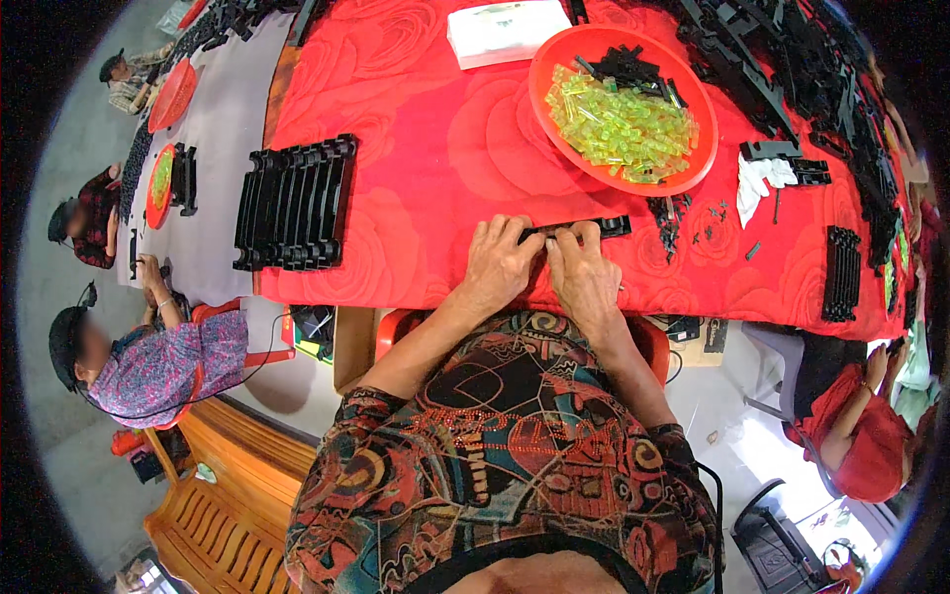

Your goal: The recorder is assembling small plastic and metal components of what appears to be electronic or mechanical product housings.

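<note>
Both hands meet at the near edge of a table with a red rose-patterned cloth. My left hand [497, 263] is closed around the left end of a long black plastic part [616, 228]. My right hand [584, 271] grips the same part near its middle, thumb and fingers pressed onto it. Its right end sticks out past my fingers; the rest is covered by my hands. Just beyond lies a round red tray [539, 109] with many small translucent yellow-green pieces [625, 127] and some black pieces [628, 67]. Left of my hands, several similar long black parts [295, 203] lie in a row.
Small black bits [671, 226] and a white crumpled cloth [760, 183] lie to the right. A heap of black parts [762, 69] fills the far right. A white box [505, 32] stands at the back. People sit at both sides; a wooden bench [233, 495] is behind left.
</note>
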The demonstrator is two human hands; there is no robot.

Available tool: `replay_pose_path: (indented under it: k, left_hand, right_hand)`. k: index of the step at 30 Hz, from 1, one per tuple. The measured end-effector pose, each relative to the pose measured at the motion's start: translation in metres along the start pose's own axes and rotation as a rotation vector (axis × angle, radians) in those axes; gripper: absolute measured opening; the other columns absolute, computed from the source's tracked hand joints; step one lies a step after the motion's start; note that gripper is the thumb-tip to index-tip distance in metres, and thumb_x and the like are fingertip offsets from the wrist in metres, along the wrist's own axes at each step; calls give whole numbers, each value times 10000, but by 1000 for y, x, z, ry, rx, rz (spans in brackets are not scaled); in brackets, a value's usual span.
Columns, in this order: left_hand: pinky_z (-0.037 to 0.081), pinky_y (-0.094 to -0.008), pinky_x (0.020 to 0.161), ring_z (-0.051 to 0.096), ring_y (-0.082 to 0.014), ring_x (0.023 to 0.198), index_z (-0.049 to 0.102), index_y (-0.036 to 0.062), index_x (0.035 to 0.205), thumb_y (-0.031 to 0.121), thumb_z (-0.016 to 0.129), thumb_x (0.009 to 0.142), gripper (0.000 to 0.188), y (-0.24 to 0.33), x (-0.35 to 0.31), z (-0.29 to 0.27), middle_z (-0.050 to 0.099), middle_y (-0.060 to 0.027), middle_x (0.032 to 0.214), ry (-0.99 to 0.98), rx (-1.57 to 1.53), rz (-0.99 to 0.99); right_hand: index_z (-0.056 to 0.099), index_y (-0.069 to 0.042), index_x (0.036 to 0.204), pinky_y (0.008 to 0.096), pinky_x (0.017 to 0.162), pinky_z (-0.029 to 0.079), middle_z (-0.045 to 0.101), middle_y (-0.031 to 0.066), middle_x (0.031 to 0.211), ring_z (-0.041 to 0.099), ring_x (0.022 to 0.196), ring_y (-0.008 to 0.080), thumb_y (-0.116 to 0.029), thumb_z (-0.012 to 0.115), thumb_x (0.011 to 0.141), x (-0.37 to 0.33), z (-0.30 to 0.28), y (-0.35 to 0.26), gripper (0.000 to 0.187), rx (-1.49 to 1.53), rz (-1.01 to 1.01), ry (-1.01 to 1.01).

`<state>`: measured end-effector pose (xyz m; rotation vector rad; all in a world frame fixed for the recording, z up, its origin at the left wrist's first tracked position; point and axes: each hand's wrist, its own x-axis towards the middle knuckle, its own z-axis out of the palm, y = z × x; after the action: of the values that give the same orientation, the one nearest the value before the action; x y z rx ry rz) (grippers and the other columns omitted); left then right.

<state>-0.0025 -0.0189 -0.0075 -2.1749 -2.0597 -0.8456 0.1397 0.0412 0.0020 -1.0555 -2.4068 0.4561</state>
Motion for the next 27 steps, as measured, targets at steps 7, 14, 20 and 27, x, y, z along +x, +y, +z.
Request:
replay_pose_path:
  k: [7,14,20,27]
  left_hand:
    - [399,-384,692,514,-255,863,641,74,874,96,623,734,143,-2,1,0,562,-69,951,14,-3,18]
    - [421,-366,682,541,-258,856,646,73,893,56,697,673,227,0,-2,-5,579,-69,957,3,-79,82]
    - [419,-363,689,538,-249,853,658,68,890,56,688,688,205,7,-4,-3,580,-62,950,-16,-117,83]
    - [417,-366,691,537,-242,855,669,63,900,68,678,699,201,9,-4,-5,581,-59,955,-33,-87,80]
  right_hand:
    - [595,-30,938,420,538,507,528,125,958,606,670,302,-197,586,882,2,-4,1,176,149,60,70]
    - [605,34,968,259,449,345,436,12,608,428,530,102,-113,497,932,3,-37,17,186,746,224,430]
    - [567,74,854,230,375,221,287,-49,520,240,405,40,-190,428,964,9,-35,13,318,1517,290,569]
    - [572,63,826,224,386,234,318,-39,521,255,411,43,-239,432,964,15,-3,1,360,1299,180,498]
